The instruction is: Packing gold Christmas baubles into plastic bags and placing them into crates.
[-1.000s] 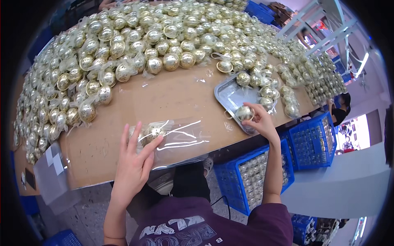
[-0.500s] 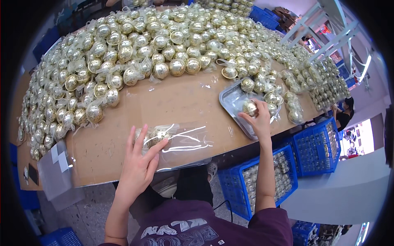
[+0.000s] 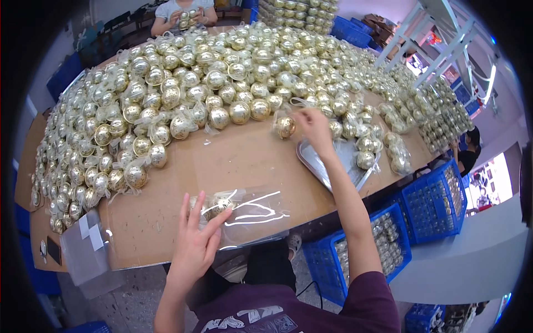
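My left hand (image 3: 195, 241) lies with its fingers spread on a clear plastic bag (image 3: 258, 216). Within the bag, next to my index finger, is a gold ball ornament (image 3: 223, 204) with dark markings. My right hand (image 3: 315, 127) reaches over the far left corner of a grey metal tray (image 3: 311, 158), its fingers pinched together. At those fingertips is another gold ball (image 3: 285, 127), slightly blurred and apparently held by its sheer wrapping. The exact grip is partly hidden. More wrapped gold balls (image 3: 365, 160) lie at the tray's right side.
A large heap of gold balls (image 3: 183, 83) covers the table's far side. Clear plastic sheets (image 3: 83, 250) hang over the near left edge, beside a phone (image 3: 54, 251). Blue crates (image 3: 327, 272) stand at the right. Across the table a person (image 3: 186, 16) handles balls.
My right hand has moved from above the tray to its far left, with a gold ball at its fingertips. My left hand stays on the bag. The view has shifted, revealing the person opposite.
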`<state>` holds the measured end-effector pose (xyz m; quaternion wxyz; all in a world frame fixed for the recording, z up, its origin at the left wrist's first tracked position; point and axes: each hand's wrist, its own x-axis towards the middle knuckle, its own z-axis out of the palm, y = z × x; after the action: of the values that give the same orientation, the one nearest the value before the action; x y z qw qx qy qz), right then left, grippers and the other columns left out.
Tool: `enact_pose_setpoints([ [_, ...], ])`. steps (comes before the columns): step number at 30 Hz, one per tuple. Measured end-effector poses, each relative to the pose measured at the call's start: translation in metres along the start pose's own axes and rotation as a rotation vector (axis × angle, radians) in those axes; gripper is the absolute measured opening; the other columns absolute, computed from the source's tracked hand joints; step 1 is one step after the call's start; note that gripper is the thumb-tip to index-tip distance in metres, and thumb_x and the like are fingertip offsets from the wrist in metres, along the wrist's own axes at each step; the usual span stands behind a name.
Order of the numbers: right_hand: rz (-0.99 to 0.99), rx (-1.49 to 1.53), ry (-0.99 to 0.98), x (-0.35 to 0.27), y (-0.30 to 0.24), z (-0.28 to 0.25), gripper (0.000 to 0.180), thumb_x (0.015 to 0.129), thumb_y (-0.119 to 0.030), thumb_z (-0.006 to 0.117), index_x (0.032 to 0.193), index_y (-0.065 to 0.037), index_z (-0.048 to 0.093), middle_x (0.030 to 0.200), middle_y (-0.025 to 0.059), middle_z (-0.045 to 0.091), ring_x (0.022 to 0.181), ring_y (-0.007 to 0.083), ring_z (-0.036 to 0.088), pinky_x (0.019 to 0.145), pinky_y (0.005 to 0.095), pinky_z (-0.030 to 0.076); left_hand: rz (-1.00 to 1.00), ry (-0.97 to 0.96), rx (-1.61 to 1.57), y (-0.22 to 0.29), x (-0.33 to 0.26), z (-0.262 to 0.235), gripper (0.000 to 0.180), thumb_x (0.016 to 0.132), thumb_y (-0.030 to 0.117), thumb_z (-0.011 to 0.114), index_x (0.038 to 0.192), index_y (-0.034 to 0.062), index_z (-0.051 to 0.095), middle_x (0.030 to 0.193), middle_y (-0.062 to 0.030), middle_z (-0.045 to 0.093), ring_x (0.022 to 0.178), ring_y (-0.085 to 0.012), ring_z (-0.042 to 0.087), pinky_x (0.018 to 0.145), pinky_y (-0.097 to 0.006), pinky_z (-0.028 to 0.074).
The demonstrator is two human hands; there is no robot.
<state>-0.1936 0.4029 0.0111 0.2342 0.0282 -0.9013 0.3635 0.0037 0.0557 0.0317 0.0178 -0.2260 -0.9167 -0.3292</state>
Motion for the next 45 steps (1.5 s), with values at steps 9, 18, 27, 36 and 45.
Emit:
enact_pose_setpoints([
  [9, -0.400, -0.276, 0.102, 0.041, 0.006, 0.006, 0.020, 0.077, -0.009, 0.066, 0.096, -0.005, 0.068, 0.096, 0.0112, 0.066, 0.095, 0.0312, 0.057, 0.089, 0.0399, 0.045, 0.024, 0.012, 0.026, -0.004, -0.001, -0.002, 0.040, 0.090, 0.010, 0.052, 0.127, 0.0231, 0.061, 0.151, -0.0194, 0.028, 0.140, -0.0450, 0.016, 0.112, -0.051, 0.023],
  [18, -0.405, -0.733, -0.525, 0.069, -0.038, 0.065, 0.065, 0.066, -0.032, 0.079, 0.121, -0.009, 0.054, 0.106, 0.0140, 0.059, 0.108, 0.0346, 0.051, 0.091, 0.0410, 0.045, 0.062, 0.046, 0.038, -0.004, 0.000, 0.004, 0.039, 0.091, 0.012, 0.053, 0.127, 0.0256, 0.060, 0.148, -0.0216, 0.031, 0.136, -0.0484, 0.022, 0.110, -0.053, 0.028],
  [27, -0.219, -0.157, -0.325, 0.058, -0.026, 0.046, 0.026, 0.076, -0.015, 0.069, 0.099, -0.002, 0.065, 0.091, 0.0167, 0.064, 0.085, 0.0324, 0.063, 0.080, 0.0413, 0.051, 0.076, 0.048, 0.059, -0.013, -0.001, 0.001, 0.043, 0.090, 0.015, 0.055, 0.131, 0.0271, 0.056, 0.149, -0.0215, 0.029, 0.136, -0.0487, 0.020, 0.110, -0.055, 0.025],
  [36, -0.148, -0.597, -0.558, 0.104, -0.015, 0.049, 0.067, 0.054, -0.024, 0.086, 0.113, -0.007, 0.060, 0.110, 0.0181, 0.060, 0.104, 0.0347, 0.058, 0.090, 0.0388, 0.048, 0.090, 0.063, 0.034, -0.011, -0.003, 0.008, 0.040, 0.091, 0.017, 0.055, 0.131, 0.0271, 0.056, 0.148, -0.0220, 0.029, 0.136, -0.0488, 0.020, 0.110, -0.056, 0.024],
  [45, 0.060, 0.773, -0.332, -0.054, -0.061, -0.051, 0.082, 0.070, -0.004, 0.075, 0.142, -0.005, 0.036, 0.122, 0.0081, 0.051, 0.113, 0.0170, 0.050, 0.084, 0.0262, 0.048, 0.026, 0.025, 0.007, -0.008, -0.004, -0.001, 0.041, 0.090, 0.010, 0.052, 0.128, 0.0230, 0.059, 0.151, -0.0201, 0.027, 0.140, -0.0454, 0.016, 0.112, -0.051, 0.024],
])
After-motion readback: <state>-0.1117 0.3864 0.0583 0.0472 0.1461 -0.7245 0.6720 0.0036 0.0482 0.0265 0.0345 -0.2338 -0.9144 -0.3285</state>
